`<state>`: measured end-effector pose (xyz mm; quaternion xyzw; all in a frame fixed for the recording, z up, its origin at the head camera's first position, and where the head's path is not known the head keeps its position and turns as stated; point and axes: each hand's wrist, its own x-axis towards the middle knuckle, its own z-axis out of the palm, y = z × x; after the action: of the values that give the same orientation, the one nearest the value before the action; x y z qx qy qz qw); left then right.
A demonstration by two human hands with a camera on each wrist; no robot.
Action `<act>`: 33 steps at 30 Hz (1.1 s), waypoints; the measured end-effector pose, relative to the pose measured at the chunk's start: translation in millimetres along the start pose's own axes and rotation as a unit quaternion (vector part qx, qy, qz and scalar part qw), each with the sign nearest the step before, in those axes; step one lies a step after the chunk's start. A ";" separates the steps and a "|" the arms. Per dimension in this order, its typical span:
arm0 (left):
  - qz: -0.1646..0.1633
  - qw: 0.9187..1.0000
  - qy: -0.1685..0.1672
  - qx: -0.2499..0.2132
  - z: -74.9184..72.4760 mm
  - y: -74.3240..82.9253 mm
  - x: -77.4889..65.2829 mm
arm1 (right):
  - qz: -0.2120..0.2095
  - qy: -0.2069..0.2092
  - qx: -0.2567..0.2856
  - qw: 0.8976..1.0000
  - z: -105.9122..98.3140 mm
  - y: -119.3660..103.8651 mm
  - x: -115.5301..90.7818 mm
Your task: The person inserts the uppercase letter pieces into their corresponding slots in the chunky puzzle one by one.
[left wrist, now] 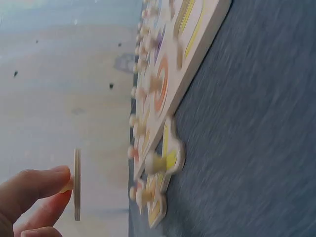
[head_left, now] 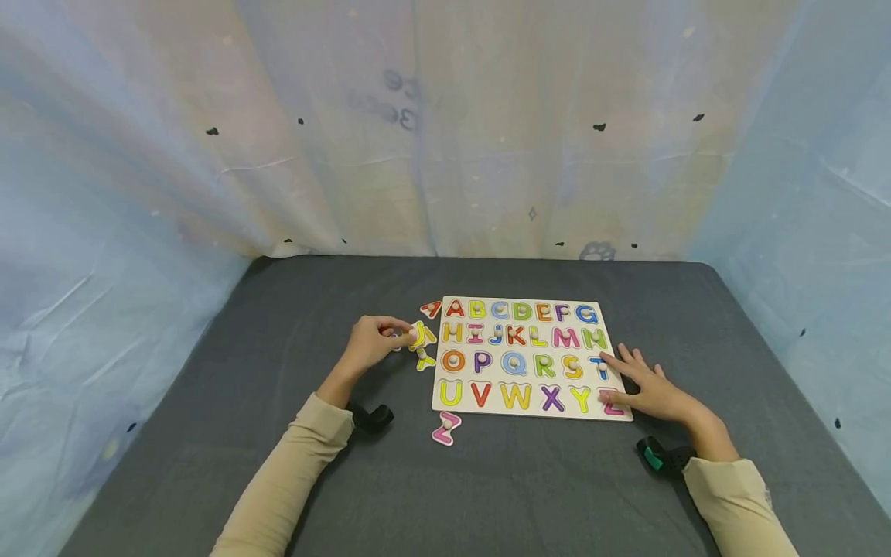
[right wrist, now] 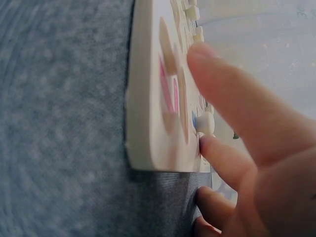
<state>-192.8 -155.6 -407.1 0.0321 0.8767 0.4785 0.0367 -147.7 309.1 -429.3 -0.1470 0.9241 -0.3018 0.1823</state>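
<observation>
My left hand (head_left: 379, 340) pinches a wooden letter puzzle piece (left wrist: 77, 185) by its small knob, raised beside the alphabet puzzle board (head_left: 532, 419). The left wrist view shows this piece edge-on, its letter face hidden. Near the fingertips a yellow Y piece (head_left: 425, 360) and a red V-shaped piece (head_left: 431, 309) lie along the board's left edge. My right hand (head_left: 654, 391) rests with spread fingers at the board's right edge, thumb over the pink Z recess (right wrist: 170, 89) and forefinger by the knobbed T piece (right wrist: 205, 123).
Knobbed letters fill the board's upper three rows; the bottom row shows printed recesses without knobs. A pink Z piece (head_left: 446, 428) lies in front of the board's left corner. Dark grey cloth (head_left: 522, 487) covers the table, with a pale curtain (head_left: 487, 155) behind.
</observation>
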 end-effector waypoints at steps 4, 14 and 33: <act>0.013 1.000 -0.019 0.002 6.0 1.5 -7.0 | 0.001 0.001 0.000 1.000 0.6 -1.0 -0.7; 0.055 0.997 -0.057 0.013 19.3 6.1 -22.2 | 0.000 0.001 0.002 1.000 1.1 -1.1 -1.3; 0.071 0.979 -0.173 0.083 53.7 6.0 -26.1 | 0.001 0.003 -0.004 1.000 1.3 0.3 0.0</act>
<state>-161.6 -109.8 -430.1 0.1795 0.8891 0.3929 0.1512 -147.2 308.6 -430.5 -0.1462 0.9260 -0.2981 0.1794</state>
